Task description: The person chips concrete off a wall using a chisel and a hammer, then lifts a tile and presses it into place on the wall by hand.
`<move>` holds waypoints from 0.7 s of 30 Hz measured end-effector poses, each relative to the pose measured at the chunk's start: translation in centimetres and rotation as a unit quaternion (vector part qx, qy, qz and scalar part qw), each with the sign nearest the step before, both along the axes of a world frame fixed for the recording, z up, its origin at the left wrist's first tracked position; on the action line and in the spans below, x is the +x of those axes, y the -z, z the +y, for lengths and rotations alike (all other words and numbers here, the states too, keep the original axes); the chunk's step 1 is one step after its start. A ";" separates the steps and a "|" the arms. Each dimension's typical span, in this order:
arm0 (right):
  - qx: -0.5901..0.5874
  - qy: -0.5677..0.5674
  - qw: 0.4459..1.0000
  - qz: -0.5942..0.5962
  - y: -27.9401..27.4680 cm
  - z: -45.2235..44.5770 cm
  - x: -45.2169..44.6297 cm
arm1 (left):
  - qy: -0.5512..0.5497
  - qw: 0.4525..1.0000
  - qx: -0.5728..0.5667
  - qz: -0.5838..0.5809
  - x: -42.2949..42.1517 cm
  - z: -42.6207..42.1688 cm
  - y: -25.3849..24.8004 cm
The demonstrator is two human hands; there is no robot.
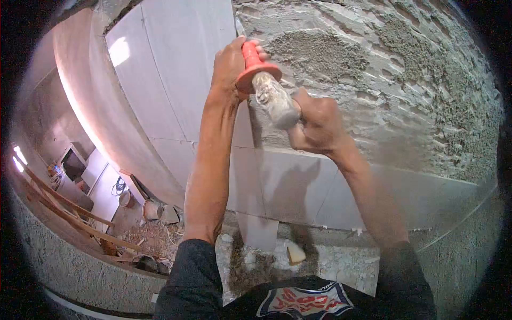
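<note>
- We find the left hand [228,66] at upper centre of the frame, its fingers wrapped round the orange-red grip of a chisel [250,56].
- We record the chisel at upper centre, tilted, with its round guard below the hand and its far end beside the edge of the pale panels [181,64].
- We find the right hand [320,120] just right of centre, closed in a fist around the handle of a hammer [274,101]; most of that handle is hidden by the fingers.
- We observe the worn, whitish hammer head close against the chisel's guard; whether it touches the chisel's struck end we cannot tell.
- We note a rough wall [373,80] with ridged mortar filling the upper right, next to the panels, which cover the upper left and centre.
- We see a lower row of panels [304,186] running across the centre and right, with shadows falling on it.
- We note a yellowish piece [295,254] at lower centre, lying among whitish debris; its material we cannot tell.
- We see a bucket [152,209] at lower left, near rubble, and wooden beams [74,208] slanting at far left.
- We note the person's dark shirt [240,306] with a printed emblem along the bottom edge.
</note>
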State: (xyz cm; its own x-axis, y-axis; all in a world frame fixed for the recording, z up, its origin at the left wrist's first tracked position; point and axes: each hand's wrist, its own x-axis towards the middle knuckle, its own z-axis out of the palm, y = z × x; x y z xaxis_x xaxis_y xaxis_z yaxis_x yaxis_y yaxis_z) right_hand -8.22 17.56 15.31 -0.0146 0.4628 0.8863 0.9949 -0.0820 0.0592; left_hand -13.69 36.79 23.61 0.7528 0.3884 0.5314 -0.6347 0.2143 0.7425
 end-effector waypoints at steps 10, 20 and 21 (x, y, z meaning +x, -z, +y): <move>-0.057 0.024 0.997 -0.053 0.1 -1.2 -1.6 | 0.026 0.999 -0.001 0.046 -0.8 1.3 -0.1; 0.012 -0.050 0.990 -0.133 -0.7 -1.7 -1.4 | 0.033 0.999 -0.026 0.011 1.1 2.6 -0.3; 0.019 -0.063 0.982 -0.175 -0.6 -0.8 0.2 | 0.029 0.999 -0.027 0.010 1.0 2.6 -0.6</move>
State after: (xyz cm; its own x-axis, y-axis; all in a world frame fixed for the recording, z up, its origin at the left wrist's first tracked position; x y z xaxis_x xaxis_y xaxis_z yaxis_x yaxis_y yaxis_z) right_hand -8.05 16.71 15.89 -0.3773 0.4037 0.8335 0.9162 0.0312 0.3996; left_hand -12.65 39.36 24.22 0.7854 0.3721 0.4947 -0.6046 0.2901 0.7418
